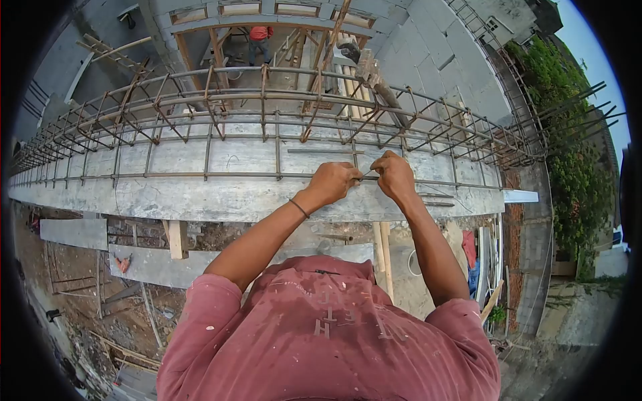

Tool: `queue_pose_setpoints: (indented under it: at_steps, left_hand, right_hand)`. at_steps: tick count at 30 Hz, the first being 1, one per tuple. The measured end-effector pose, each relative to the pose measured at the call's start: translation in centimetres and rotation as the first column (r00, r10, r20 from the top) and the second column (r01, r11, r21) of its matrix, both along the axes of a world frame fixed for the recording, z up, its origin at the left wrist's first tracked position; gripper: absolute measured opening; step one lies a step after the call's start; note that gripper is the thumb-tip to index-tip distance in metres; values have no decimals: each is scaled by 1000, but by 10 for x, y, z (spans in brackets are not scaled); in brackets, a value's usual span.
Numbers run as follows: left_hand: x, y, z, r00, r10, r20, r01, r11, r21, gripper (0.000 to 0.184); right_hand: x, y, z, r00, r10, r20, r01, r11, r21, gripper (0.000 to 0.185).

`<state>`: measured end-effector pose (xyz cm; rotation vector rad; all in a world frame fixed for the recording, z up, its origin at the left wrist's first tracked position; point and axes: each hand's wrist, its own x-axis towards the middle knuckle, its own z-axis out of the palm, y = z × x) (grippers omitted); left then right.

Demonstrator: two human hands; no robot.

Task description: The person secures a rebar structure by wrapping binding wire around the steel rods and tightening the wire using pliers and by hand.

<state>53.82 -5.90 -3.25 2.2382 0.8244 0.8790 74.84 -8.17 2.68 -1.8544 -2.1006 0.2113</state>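
Observation:
My left hand (334, 182) and my right hand (393, 175) are close together at the near lower bar of a long rebar cage (264, 100). Fingers on both hands are pinched closed. A short, thin, pale piece of wire (367, 172) shows between the fingertips, next to a crossing of bars. Most of it is hidden by my fingers. Beneath the cage runs a grey formwork board (267, 200). A short loose rod (321, 151) lies on the board behind my hands, and several short rods (438, 199) lie to the right of my right wrist.
A wooden post with a rough block (368, 70) leans across the cage's far side. Below the board's near edge lie planks (140, 267), a timber block (178, 239) and rubble-strewn ground. Another person (259, 43) is far off beyond the cage. Rebar ends (595, 100) stick out at right.

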Motion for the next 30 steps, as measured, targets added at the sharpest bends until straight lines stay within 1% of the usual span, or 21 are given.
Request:
queue_pose_setpoints:
  at_steps: [1, 2, 3, 4, 5, 6, 7, 8, 9, 10, 12, 16, 18, 19, 21, 22, 24, 26, 27, 29, 30]
  left_hand:
    - [0, -4, 0, 1000, -14, -13, 14, 1000, 9, 26]
    - [1, -8, 1, 997, 50, 51, -55, 994, 90, 27]
    - [1, -12, 1, 987, 107, 120, -127, 978, 166, 29]
    - [3, -18, 1, 990, 94, 104, -112, 978, 174, 29]
    - [5, -24, 2, 981, 163, 107, -181, 964, 192, 28]
    - [8, -30, 3, 966, 232, 112, -251, 944, 212, 28]
    - [12, -35, 5, 969, 224, 100, -241, 945, 223, 28]
    - [16, -41, 4, 956, 267, 126, -290, 925, 246, 28]
    - [20, -47, 2, 939, 308, 153, -340, 902, 266, 28]
    - [22, -48, 2, 942, 304, 142, -332, 902, 274, 28]
    - [28, -48, 1, 917, 364, 165, -395, 886, 242, 24]
    - [31, -45, -1, 921, 360, 147, -388, 880, 275, 21]
    - [31, -47, 8, 921, 378, 91, -379, 820, 429, 20]
    - [31, -48, 8, 922, 378, 86, -376, 819, 434, 20]
    - [28, -51, 7, 911, 410, -34, -333, 785, 523, 19]
    - [26, -52, 7, 912, 409, -39, -329, 784, 527, 19]
    - [24, -55, 9, 910, 395, -124, -272, 797, 540, 15]
    - [29, -58, 8, 906, 399, -138, -272, 801, 534, 15]
    - [31, -59, 7, 903, 404, -147, -275, 806, 525, 14]
    - [34, -62, 5, 890, 430, -151, -298, 801, 519, 14]
    - [36, -64, 4, 877, 456, -148, -326, 794, 513, 14]
  right_hand:
    - [2, 1, -3, 998, 39, 43, -40, 999, 6, 21]
    - [4, 3, -7, 993, 78, 86, -79, 997, 9, 20]
    - [6, 6, -11, 995, 64, 71, -66, 998, 19, 20]
    - [7, 8, -15, 993, 80, 92, -79, 997, -18, 17]
    - [7, 10, -17, 989, 98, 110, -92, 994, -57, 15]
    - [8, 14, -17, 992, 88, 94, -83, 995, -50, 15]
    - [9, 20, -16, 987, 107, 122, -96, 991, -95, 13]
    - [8, 22, -13, 981, 129, 147, -108, 984, -144, 12]
    - [6, 22, -11, 984, 123, 132, -104, 985, -140, 12]
    - [5, 22, -8, 984, 128, 122, -108, 982, -153, 13]
    - [8, 23, -7, 986, 131, 105, -114, 981, -157, 13]
    - [15, 20, -8, 991, 130, 10, -127, 978, -164, 11]
    - [20, 20, -10, 988, 149, -28, -152, 974, -167, 12]
    - [22, 22, -13, 984, 167, -64, -175, 974, -145, 13]
    - [28, 23, -19, 977, 182, -106, -195, 974, -119, 15]
    - [30, 24, -23, 973, 195, -126, -207, 974, -90, 15]
    - [31, 22, -19, 966, 208, -153, -219, 974, -61, 14]
    - [30, 19, -13, 957, 281, -67, -280, 960, 17, 11]
    - [28, 19, -12, 957, 279, -75, -278, 960, 19, 11]
    - [22, 21, -11, 952, 303, 35, -305, 951, 53, 14]
    - [19, 24, -11, 954, 300, 26, -301, 952, 57, 14]
